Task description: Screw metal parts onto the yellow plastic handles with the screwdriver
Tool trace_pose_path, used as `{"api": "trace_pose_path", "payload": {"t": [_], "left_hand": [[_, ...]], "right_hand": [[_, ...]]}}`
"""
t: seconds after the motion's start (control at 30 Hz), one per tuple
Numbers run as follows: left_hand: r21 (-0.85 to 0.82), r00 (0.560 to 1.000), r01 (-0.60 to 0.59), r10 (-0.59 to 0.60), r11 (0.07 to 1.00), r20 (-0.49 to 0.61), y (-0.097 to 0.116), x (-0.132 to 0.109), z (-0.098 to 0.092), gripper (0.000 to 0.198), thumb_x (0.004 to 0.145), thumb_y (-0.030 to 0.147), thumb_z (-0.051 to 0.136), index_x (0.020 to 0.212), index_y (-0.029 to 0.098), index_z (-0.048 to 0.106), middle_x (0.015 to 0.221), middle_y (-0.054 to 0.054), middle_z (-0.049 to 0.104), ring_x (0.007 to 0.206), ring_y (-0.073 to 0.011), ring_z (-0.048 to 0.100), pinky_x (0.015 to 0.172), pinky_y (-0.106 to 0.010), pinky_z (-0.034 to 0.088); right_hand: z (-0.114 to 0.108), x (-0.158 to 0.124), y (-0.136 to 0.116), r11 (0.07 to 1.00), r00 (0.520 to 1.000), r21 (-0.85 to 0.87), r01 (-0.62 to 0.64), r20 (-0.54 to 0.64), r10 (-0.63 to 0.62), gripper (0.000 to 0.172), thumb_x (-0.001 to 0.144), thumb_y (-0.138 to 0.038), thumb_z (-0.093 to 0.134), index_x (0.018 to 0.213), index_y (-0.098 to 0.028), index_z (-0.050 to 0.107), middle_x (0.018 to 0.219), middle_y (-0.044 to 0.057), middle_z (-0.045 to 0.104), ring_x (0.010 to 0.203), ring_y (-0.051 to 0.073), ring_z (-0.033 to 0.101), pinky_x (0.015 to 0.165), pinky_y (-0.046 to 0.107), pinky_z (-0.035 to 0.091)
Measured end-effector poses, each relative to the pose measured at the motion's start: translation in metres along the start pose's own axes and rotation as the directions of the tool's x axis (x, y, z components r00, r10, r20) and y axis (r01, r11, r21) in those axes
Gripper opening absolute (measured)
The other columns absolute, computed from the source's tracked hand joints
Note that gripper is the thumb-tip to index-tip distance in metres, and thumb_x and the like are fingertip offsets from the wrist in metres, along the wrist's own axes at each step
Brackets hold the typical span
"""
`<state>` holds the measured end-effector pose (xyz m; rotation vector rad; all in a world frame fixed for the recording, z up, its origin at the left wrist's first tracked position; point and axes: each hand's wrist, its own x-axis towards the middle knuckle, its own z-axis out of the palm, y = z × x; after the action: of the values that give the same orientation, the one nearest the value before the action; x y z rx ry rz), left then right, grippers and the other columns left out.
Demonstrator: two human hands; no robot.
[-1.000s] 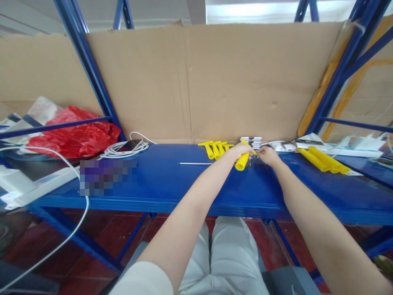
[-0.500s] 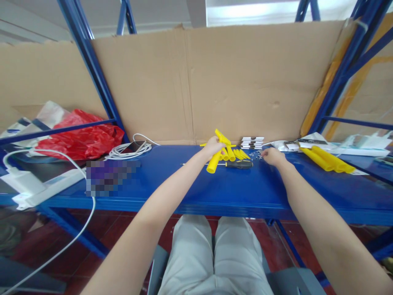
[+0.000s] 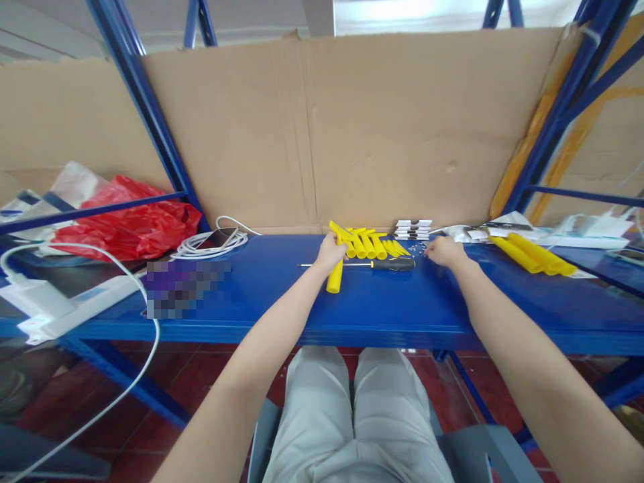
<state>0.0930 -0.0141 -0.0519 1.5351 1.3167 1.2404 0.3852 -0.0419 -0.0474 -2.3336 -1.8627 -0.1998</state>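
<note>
My left hand [image 3: 331, 252] is wrapped round a yellow plastic tube [image 3: 333, 278] with an angled yellow piece at its top, held tilted above the table. Just right of it lies a row of several similar yellow tubes [image 3: 369, 249], followed by smaller pointed yellow pieces [image 3: 395, 248]. In front of them rests a screwdriver [image 3: 392, 265], its black handle to the right and its shaft to the left. My right hand [image 3: 445, 252] has its fingers pinched beside a scatter of tiny silvery parts [image 3: 417, 249]. What its fingertips hold, if anything, is too small to see.
Small white boxes [image 3: 413, 229] are stacked behind the tiny parts. More yellow tubes [image 3: 533, 255] lie at the right of the blue table [image 3: 392, 308]. A coiled white cable [image 3: 208, 246], red plastic bag [image 3: 133, 218] and power strip [image 3: 90, 305] occupy the left. Cardboard [image 3: 402, 127] stands behind.
My left hand has moved left and slightly nearer with the yellow tube, uncovering the row of tubes beside it. My right hand stays at the tiny parts. The view has shifted slightly.
</note>
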Motion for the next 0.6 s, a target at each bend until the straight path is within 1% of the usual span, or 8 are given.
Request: {"api": "trace_pose_path", "payload": {"t": [0.13,0.23,0.33,0.47,0.6], "left_hand": [[0.003,1.0,-0.02,0.02,1.0,0.007,-0.0008,0.0001,0.0,0.031,0.081,0.0,0.058,0.109,0.012,0.061,0.098,-0.008,0.076,0.056,-0.011,0.065,0.06,-0.023,0.053],[-0.007,1.0,-0.024,0.024,1.0,0.005,0.0,-0.0017,-0.0006,0.03,0.081,0.001,0.058,0.109,0.012,0.06,0.1,-0.008,0.076,0.056,-0.0108,0.065,0.059,-0.022,0.053],[-0.017,1.0,-0.028,0.028,0.999,-0.003,0.0008,-0.0027,-0.0013,0.029,0.082,0.001,0.058,0.109,0.012,0.059,0.104,-0.009,0.075,0.057,-0.0099,0.065,0.058,-0.021,0.052],[-0.002,1.0,-0.027,0.027,1.0,-0.008,0.001,-0.0024,-0.0023,0.03,0.082,0.001,0.058,0.11,0.012,0.06,0.102,-0.009,0.076,0.056,-0.0099,0.065,0.059,-0.022,0.053],[0.003,1.0,-0.026,0.026,1.0,-0.003,0.0004,-0.0019,-0.0028,0.033,0.081,0.002,0.062,0.112,0.013,0.061,0.1,-0.008,0.076,0.057,-0.011,0.066,0.061,-0.022,0.053]], "right_hand": [[-0.0002,-0.0002,-0.0021,0.998,0.999,-0.053,0.033,-0.029,-0.035,0.034,0.089,-0.019,0.049,0.102,-0.018,0.081,0.124,0.018,0.072,0.125,0.034,0.062,0.105,0.049,0.047],[0.0018,0.0027,-0.0005,0.997,0.998,-0.054,0.047,-0.03,-0.049,0.033,0.088,-0.02,0.049,0.099,-0.018,0.081,0.122,0.017,0.073,0.123,0.034,0.063,0.103,0.048,0.048],[0.0033,0.0066,0.0013,0.998,0.998,-0.016,0.059,0.005,-0.059,0.033,0.086,-0.019,0.052,0.1,-0.018,0.082,0.121,0.015,0.074,0.122,0.034,0.064,0.102,0.047,0.049],[0.0035,0.0084,-0.0001,0.994,0.995,0.065,0.088,0.04,-0.091,0.036,0.084,-0.017,0.054,0.103,-0.021,0.084,0.118,0.013,0.075,0.12,0.033,0.066,0.102,0.046,0.051],[0.0056,0.0058,-0.0045,0.993,0.994,0.074,0.096,0.039,-0.099,0.042,0.084,-0.015,0.052,0.109,-0.027,0.084,0.132,0.01,0.071,0.129,0.036,0.059,0.107,0.053,0.047]]}}
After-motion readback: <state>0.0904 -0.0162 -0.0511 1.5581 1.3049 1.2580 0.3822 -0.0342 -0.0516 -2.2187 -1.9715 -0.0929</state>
